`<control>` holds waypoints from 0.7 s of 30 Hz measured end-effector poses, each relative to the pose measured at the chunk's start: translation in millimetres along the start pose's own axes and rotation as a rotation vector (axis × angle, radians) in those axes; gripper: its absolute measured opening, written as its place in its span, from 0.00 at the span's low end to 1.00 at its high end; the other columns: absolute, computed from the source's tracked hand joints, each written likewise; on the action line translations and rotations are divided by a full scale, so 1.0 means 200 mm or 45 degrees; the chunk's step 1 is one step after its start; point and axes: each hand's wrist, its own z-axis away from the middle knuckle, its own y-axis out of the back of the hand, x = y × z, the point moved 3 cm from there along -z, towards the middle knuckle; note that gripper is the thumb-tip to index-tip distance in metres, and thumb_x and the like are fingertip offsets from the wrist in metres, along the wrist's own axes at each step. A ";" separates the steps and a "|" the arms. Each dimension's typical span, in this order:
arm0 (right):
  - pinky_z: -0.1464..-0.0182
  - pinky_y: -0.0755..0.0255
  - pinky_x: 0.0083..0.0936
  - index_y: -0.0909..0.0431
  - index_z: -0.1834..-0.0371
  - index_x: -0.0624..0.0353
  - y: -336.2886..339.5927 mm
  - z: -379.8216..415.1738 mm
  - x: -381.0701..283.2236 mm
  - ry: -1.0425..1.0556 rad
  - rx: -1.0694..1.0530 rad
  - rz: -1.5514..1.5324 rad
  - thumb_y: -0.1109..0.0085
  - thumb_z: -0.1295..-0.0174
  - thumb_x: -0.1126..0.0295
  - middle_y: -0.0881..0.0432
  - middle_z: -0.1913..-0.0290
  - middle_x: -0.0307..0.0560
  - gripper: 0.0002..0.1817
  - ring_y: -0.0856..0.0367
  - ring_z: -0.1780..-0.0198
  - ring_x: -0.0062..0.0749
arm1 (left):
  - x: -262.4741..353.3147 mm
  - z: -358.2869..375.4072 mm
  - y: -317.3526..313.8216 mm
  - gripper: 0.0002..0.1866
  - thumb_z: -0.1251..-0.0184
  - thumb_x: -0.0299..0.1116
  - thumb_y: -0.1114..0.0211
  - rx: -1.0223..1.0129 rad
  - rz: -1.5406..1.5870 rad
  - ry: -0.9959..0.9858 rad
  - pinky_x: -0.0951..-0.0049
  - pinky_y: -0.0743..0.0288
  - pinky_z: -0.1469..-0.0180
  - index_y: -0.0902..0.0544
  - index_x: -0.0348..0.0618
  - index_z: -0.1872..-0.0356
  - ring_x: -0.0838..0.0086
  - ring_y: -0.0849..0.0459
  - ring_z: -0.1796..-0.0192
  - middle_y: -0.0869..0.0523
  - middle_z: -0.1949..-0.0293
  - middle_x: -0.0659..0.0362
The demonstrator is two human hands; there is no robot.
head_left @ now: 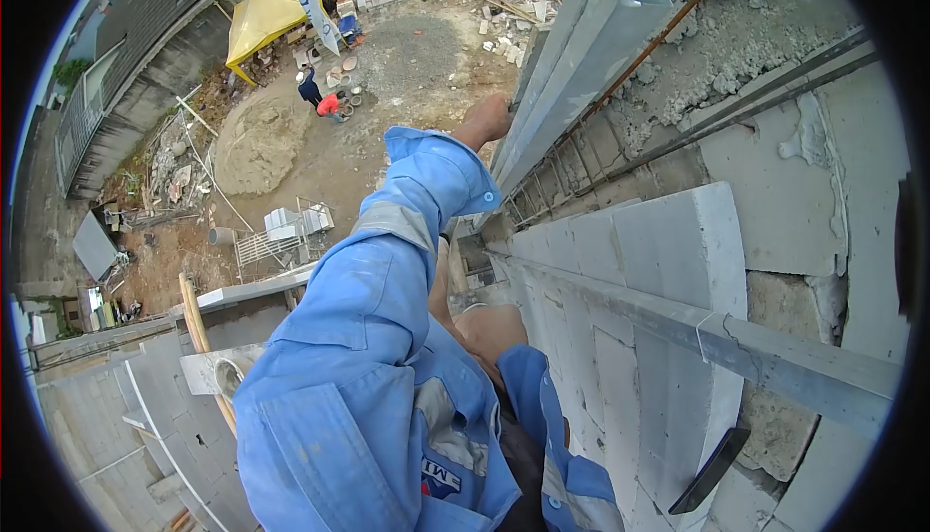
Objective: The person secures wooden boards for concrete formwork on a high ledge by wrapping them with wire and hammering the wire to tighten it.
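Observation:
My left arm, in a blue sleeve point(339, 290) with a grey band, reaches up and away from me. At its end my left hand point(487, 121) is closed at the edge of an upright galvanized metal post point(581, 67), its fingertips partly hidden by the post. Behind that sleeve, a bare forearm point(441, 285) with a dark band near the wrist shows in part. My right hand is out of sight. The blue jacket front point(455, 435) hangs open below me.
A long metal bar point(717, 333) crosses grey wall panels point(678, 241) on my right. A rusty rod point(668, 28) slants beside the post. Far below lie a sand pile point(257, 144), two people point(329, 103), a yellow canopy point(276, 23) and stacked white blocks point(291, 222).

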 end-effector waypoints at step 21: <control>0.74 0.28 0.35 0.23 0.64 0.62 1.13 -0.02 -2.12 0.089 0.187 -0.311 0.34 0.36 0.60 0.22 0.79 0.46 0.15 0.22 0.80 0.41 | 0.07 0.12 -0.05 0.22 0.31 0.53 0.34 -0.110 0.317 0.100 0.48 0.22 0.51 0.14 0.49 0.47 0.43 0.14 0.53 0.13 0.59 0.40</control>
